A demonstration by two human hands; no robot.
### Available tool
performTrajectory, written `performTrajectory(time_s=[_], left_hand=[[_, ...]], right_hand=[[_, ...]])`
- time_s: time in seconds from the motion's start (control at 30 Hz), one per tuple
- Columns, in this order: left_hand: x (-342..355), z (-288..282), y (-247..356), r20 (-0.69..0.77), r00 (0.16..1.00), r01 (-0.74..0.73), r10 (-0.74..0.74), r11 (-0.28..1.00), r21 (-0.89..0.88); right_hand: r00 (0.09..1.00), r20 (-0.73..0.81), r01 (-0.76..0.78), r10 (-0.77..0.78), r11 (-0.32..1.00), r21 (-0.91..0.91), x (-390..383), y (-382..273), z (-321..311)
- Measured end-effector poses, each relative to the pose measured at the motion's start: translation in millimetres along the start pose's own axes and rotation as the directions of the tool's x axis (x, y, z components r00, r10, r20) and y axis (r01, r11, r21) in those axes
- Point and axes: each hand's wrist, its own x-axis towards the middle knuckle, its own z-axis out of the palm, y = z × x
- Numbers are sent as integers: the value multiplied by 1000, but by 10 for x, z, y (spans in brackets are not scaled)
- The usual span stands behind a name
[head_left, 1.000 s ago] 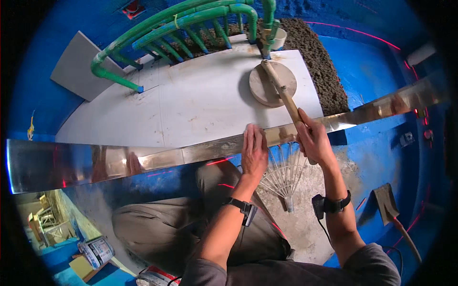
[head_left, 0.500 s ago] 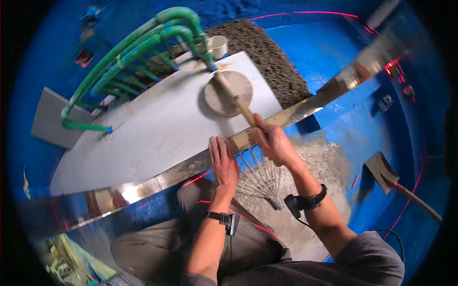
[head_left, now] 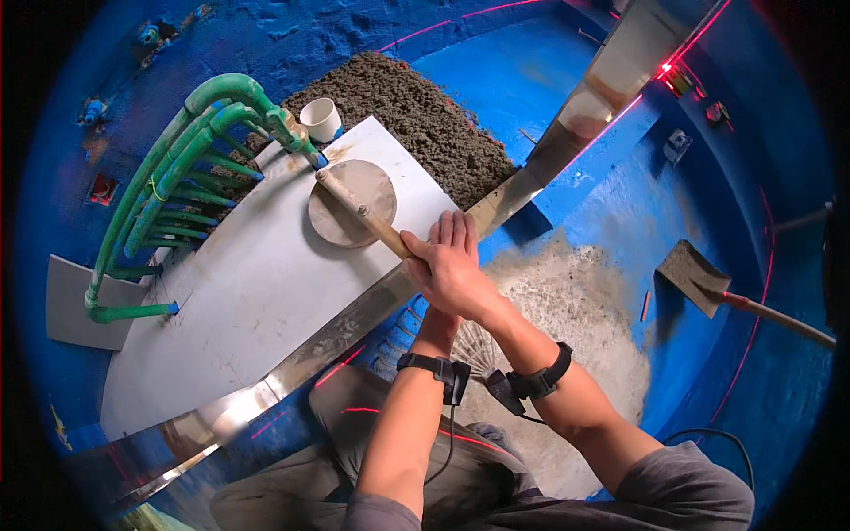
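Note:
My right hand (head_left: 450, 273) is wrapped round the wooden handle of a mallet with a wide, flat round head (head_left: 347, 221). That grey disc rests on or just above a large white slab (head_left: 239, 327); I cannot tell if they touch. My left hand (head_left: 455, 232) lies partly under my right wrist, its fingers stretched out flat over a long shiny metal straightedge (head_left: 319, 341). The straightedge runs along the slab's near edge and on to the upper right. My left palm is hidden behind my right hand.
Bent green pipes (head_left: 159, 186) stand at the slab's far left. Behind it lie a white cup-like pipe piece (head_left: 320, 119) and a bed of dark, crumbly mortar (head_left: 416, 115). A shovel (head_left: 695, 276) lies right on the blue floor. Red laser lines cross the room.
My left hand has slid right along the straightedge, and my right hand now crosses over it, still gripping the mallet. The whole view has shifted and turned.

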Motion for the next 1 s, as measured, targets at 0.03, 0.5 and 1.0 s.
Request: performTrajectory(time_s=[0.03, 0.5, 1.0], left_hand=[[0, -4, 0, 4, 1000, -6, 6, 1000, 31], [50, -157, -49, 58, 994, -111, 96, 906, 408], [-583, -857, 196, 170, 938, -288, 303, 404, 868]], right_hand=[[1000, -10, 15, -15, 1000, -11, 2, -3, 3], [998, -49, 27, -27, 1000, 2, 11, -34, 3], [966, 255, -163, 46, 873, 460, 101, -217, -412]])
